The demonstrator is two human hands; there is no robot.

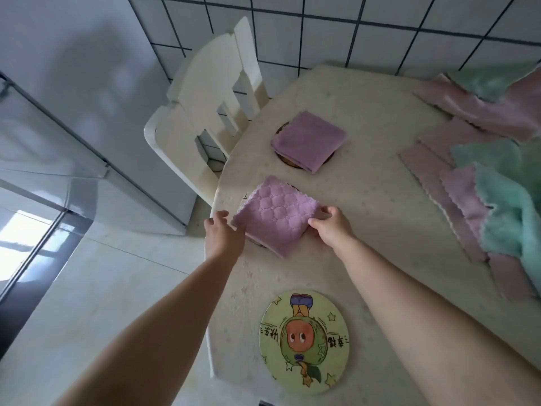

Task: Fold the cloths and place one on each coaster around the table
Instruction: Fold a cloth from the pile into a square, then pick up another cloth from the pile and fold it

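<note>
Lilac quilted cloth (pixel 275 219), folded, is lying over a mostly hidden coaster just beyond the cartoon coaster (pixel 304 342). I am pinching its right edge with my right hand (pixel 329 227), and my left hand (pixel 224 234) is gripping its left corner. It is looking soft, light and floppy, so I am judging edge holds best.

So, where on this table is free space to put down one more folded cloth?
The cartoon coaster near the front edge lies bare, with open tabletop around it. Another free strip runs between the two folded purple cloths and the loose pile. The right side is crowded with unfolded pink and green cloths. Both hands hold the nearer folded cloth.
</note>
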